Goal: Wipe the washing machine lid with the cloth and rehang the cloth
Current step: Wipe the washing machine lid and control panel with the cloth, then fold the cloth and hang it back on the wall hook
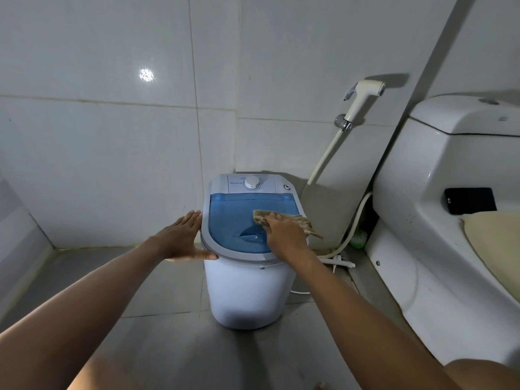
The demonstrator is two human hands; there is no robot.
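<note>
Both my hands are out over one small washing machine [247, 291] on the floor. My left hand [183, 237] lies flat with fingers spread wide against the near left rim of its one blue lid [233, 220]. My right hand [284, 235] presses down on the one tan cloth [295, 219] at the lid's right side; the cloth's long axis runs left to right, its frayed end hanging past the right edge. Farther back sits one white dial [252, 182], and on the far wall one sprayer [363, 97].
</note>
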